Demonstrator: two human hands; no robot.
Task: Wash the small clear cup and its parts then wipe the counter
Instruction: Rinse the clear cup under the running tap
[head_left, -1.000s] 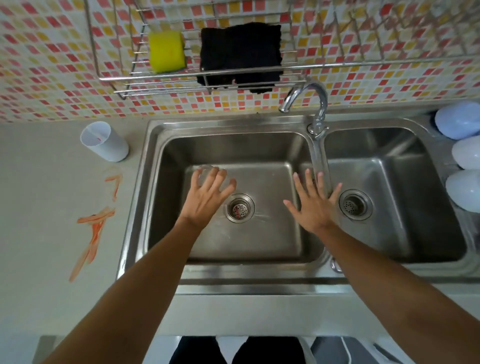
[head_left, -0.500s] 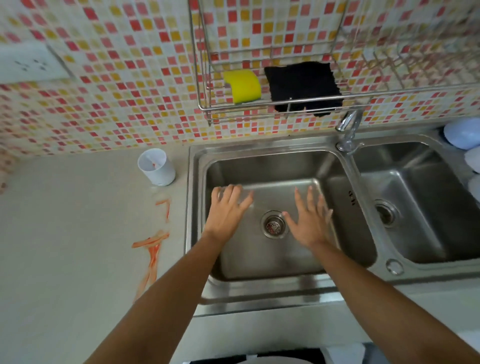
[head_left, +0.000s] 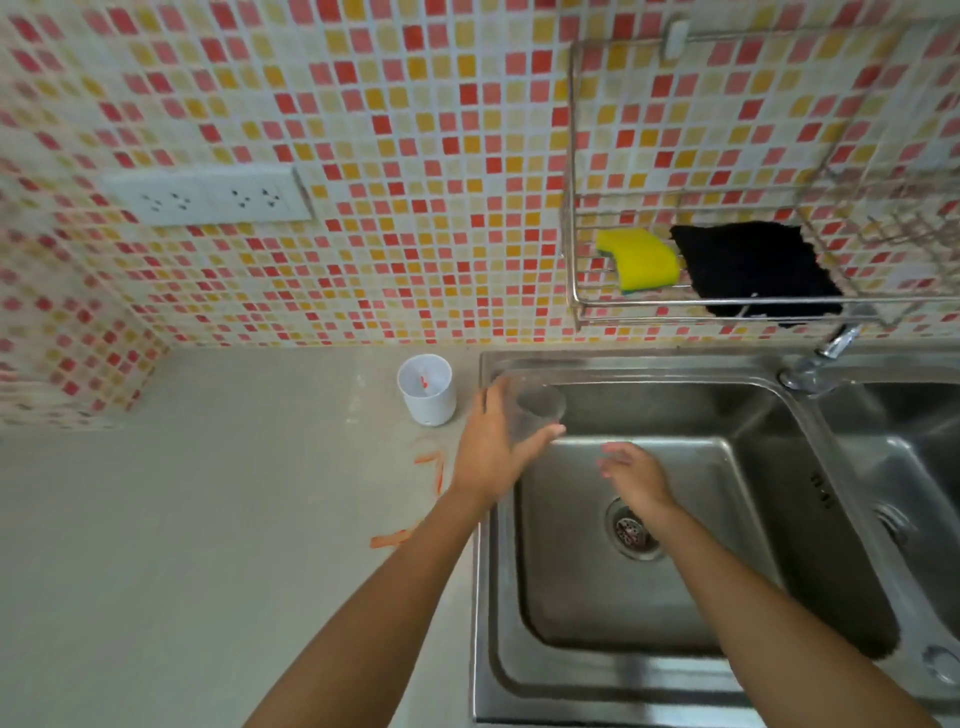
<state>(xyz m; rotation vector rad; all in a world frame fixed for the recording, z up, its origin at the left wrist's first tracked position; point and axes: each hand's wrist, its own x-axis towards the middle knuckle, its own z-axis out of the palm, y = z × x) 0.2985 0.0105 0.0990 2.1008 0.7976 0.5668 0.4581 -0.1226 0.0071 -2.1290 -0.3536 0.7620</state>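
1. Two steps lie ahead; by my reckoning I am only fetching the clear cup (head_left: 537, 410) at the sink's (head_left: 644, 371) far-left corner.
2. My left hand (head_left: 493, 447) wraps it, fingers behind, thumb in front; how firm the grip is, I cannot tell.
3. My right hand (head_left: 636, 475) hovers relaxed over the basin, holding nothing.
4. Cup stands upright, mouth up.
5. Next: carry it toward the tap (head_left: 823, 356), probably.

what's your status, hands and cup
Left hand holds clear cup at sink corner. Right hand open, empty, over basin. Nothing in the way; orange smears on counter.
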